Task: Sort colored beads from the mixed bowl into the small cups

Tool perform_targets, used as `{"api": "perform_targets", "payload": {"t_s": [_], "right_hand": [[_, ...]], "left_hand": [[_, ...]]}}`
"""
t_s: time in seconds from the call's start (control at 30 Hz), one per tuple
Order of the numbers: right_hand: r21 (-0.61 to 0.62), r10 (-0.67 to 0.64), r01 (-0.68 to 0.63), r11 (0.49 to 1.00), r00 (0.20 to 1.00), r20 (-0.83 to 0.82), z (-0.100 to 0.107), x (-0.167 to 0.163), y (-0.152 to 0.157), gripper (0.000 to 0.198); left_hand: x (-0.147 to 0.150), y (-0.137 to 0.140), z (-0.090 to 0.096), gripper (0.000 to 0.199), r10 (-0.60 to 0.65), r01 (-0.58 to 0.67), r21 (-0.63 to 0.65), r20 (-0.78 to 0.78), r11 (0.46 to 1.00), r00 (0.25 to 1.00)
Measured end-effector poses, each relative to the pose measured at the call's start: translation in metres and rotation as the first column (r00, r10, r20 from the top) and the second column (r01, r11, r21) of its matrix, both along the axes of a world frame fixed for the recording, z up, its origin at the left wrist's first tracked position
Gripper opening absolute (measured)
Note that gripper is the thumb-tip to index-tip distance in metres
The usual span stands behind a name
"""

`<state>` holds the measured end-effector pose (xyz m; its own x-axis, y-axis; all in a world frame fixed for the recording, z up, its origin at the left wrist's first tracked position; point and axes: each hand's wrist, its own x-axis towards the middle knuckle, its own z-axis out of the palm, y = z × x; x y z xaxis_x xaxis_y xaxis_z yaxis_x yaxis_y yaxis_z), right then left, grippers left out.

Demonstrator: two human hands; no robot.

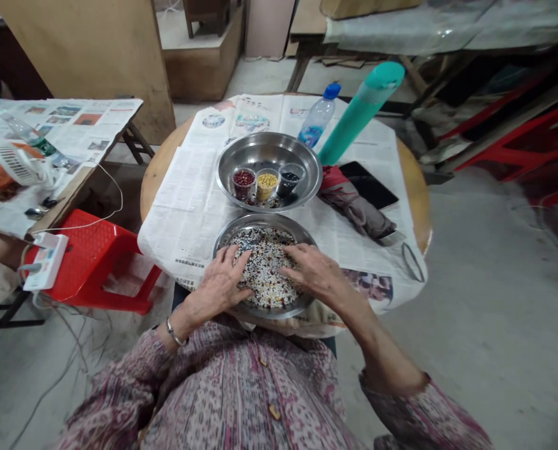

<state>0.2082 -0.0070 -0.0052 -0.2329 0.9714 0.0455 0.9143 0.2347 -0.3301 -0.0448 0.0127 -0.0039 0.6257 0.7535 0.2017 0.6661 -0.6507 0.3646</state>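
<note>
Right in front of me a shallow metal basin (294, 310) holds a spread of mixed beans and white grains (264, 275), with red, yellow and dark bits among the white. My left hand (226, 278) rests over its left side, fingers spread and touching the grains. From the right, my right hand (317, 270) reaches over the rim with its fingers apart on the mix. Behind stands a larger metal basin (269, 145). Inside it are a cup of red beans (244, 180), a cup of yellow beans (266, 182) and a cup of black beans (288, 180), with loose beans near them.
Newspaper covers the round table (176, 219). At its right lie a water bottle (317, 115), a green cylinder (361, 112), a folded umbrella (356, 203) and a dark phone-like slab (369, 184). A red stool (96, 262) carrying a power strip (47, 261) stands left.
</note>
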Motion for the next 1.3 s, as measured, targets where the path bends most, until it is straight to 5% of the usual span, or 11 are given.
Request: {"api": "perform_targets", "payload": {"t_s": [0.07,0.17,0.37,0.53,0.77,0.9,1.07,1.2,1.3], "right_hand": [[-0.042,0.023,-0.021,0.999,0.999,0.041,-0.002,0.003,-0.009,0.048],[-0.078,0.061,-0.061,0.995,0.998,-0.007,-0.011,-0.008,-0.022,0.050],[-0.051,-0.029,0.020,0.999,0.982,-0.184,-0.035,-0.039,-0.014,0.029],[-0.065,-0.174,0.164,0.984,0.966,-0.191,-0.020,-0.044,0.019,0.024],[0.056,-0.209,0.211,0.976,0.977,-0.038,-0.009,-0.027,0.038,0.034],[0.067,-0.189,0.189,0.980,0.982,-0.002,-0.023,-0.024,0.025,0.039],[0.019,-0.157,0.161,0.987,0.977,-0.145,-0.029,-0.033,0.017,0.031],[-0.081,-0.100,0.078,0.994,0.946,-0.308,-0.018,-0.034,0.009,0.023],[-0.010,-0.011,0.008,1.000,0.923,-0.384,-0.012,-0.030,-0.005,0.028]], "left_hand": [[-0.002,0.003,0.001,0.091,-0.032,0.029,-0.023,-0.118,0.999,0.992],[0.003,0.003,-0.005,0.081,-0.063,0.053,-0.060,-0.190,0.997,0.980],[0.030,0.008,-0.029,0.040,-0.051,0.058,-0.113,0.057,0.992,0.997],[0.049,0.043,-0.036,0.029,0.009,0.013,-0.112,0.191,0.994,0.982],[0.048,0.078,-0.018,0.032,-0.012,0.009,0.029,0.107,1.000,0.994],[0.042,0.072,-0.015,0.078,-0.003,0.002,-0.027,-0.046,1.000,0.999],[0.049,0.049,-0.017,0.032,-0.073,0.061,-0.168,-0.065,0.984,0.995],[0.041,0.035,-0.011,0.026,-0.131,0.128,-0.244,0.004,0.961,0.991],[0.026,0.022,0.002,0.024,-0.218,0.205,-0.280,-0.014,0.938,0.976]]}}
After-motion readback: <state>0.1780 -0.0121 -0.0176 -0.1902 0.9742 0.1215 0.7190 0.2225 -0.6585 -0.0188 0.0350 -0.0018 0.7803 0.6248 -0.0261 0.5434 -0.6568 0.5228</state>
